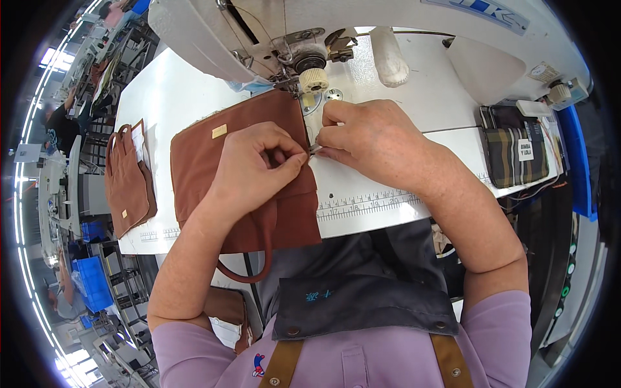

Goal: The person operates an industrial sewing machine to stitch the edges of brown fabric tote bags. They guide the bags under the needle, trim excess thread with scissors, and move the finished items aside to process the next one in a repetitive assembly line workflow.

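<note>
A reddish-brown fabric bag [200, 155] with a small gold-coloured tag [219, 132] and a looped handle [267, 236] lies on the white sewing table [375, 223]. My left hand [255, 161] rests over the bag, thumb and forefinger pinched together at its right edge; what is between them is too small to make out. Just to the right, my right hand [372, 139] is closed, with a small metal tool [315, 148] showing at its fingertips, close to the bag's edge. The tool's exact kind is hidden by the fingers.
A sewing machine head [310, 48] with its cream knob stands over the bag's far edge. Another brown bag [129, 181] lies at the left. A plaid fabric piece [517, 152] lies at the right. A printed ruler [369, 204] runs along the table's near edge.
</note>
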Available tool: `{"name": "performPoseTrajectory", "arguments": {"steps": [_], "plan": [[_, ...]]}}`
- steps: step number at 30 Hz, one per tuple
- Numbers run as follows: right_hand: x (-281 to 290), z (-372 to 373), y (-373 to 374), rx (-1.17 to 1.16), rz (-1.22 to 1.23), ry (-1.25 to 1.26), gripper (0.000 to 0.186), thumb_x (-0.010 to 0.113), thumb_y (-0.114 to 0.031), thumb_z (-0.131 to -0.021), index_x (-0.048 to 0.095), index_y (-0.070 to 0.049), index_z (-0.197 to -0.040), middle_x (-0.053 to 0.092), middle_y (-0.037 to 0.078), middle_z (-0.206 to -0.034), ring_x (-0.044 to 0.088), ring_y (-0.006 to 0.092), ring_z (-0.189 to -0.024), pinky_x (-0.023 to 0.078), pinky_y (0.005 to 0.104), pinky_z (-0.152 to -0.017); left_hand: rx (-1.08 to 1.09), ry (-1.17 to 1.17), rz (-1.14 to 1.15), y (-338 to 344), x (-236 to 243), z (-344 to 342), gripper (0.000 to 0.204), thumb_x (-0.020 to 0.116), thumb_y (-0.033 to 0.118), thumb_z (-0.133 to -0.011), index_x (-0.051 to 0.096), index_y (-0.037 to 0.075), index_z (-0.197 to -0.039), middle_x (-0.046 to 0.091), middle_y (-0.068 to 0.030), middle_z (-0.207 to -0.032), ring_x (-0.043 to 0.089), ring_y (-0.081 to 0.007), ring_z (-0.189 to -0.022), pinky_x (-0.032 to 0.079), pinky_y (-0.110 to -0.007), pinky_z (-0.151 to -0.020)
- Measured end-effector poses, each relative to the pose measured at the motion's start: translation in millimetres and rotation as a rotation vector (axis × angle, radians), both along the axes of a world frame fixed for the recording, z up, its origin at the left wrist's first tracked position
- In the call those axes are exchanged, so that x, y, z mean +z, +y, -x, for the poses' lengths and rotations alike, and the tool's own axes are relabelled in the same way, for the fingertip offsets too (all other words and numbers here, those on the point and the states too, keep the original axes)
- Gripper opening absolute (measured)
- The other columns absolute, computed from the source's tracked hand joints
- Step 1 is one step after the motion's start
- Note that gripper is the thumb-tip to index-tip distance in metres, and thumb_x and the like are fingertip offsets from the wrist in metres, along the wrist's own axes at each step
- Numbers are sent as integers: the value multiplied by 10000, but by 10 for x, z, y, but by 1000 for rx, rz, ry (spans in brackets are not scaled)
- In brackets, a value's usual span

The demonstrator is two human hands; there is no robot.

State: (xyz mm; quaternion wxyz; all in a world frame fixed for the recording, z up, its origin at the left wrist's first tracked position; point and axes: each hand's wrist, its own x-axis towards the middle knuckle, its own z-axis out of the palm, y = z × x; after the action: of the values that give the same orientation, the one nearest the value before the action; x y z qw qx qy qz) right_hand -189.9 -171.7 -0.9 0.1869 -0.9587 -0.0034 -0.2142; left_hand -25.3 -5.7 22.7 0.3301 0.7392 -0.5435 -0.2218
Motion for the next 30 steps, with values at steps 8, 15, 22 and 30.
{"name": "performPoseTrajectory", "arguments": {"steps": [8,15,22,30], "plan": [[32,13,14,10,71,27,133,725,-193,-853,703,-64,-827,630,103,-880,702,305,-755,562,437,-647,-197,-409,230,212,-149,80,220,726,15,-879,773,19,-1094,706,-131,-1291,662,-301,-1241,498,-457,-1078],[24,5,28,-3,34,11,173,748,-215,-859,693,-56,-818,625,93,-878,688,301,-716,559,433,-640,-202,-283,194,206,-218,15,232,694,19,-917,767,23,-1137,693,-128,-1330,614,-300,-1333,421,-510,-1182],[-69,-92,-21,-74,65,-69,160,745,-196,-871,687,-53,-829,619,82,-878,679,297,-705,555,430,-615,-206,-334,240,44,-236,-160,247,687,36,-912,764,16,-1145,680,-135,-1336,636,-313,-1282,457,-479,-1149],[-76,-247,-65,-177,107,-51,127,714,-159,-895,678,-38,-908,614,103,-941,684,311,-738,579,448,-645,-209,-439,285,-168,-240,-401,260,706,74,-873,782,39,-1120,667,-114,-1200,647,-307,-1108,499,-426,-984]]}}
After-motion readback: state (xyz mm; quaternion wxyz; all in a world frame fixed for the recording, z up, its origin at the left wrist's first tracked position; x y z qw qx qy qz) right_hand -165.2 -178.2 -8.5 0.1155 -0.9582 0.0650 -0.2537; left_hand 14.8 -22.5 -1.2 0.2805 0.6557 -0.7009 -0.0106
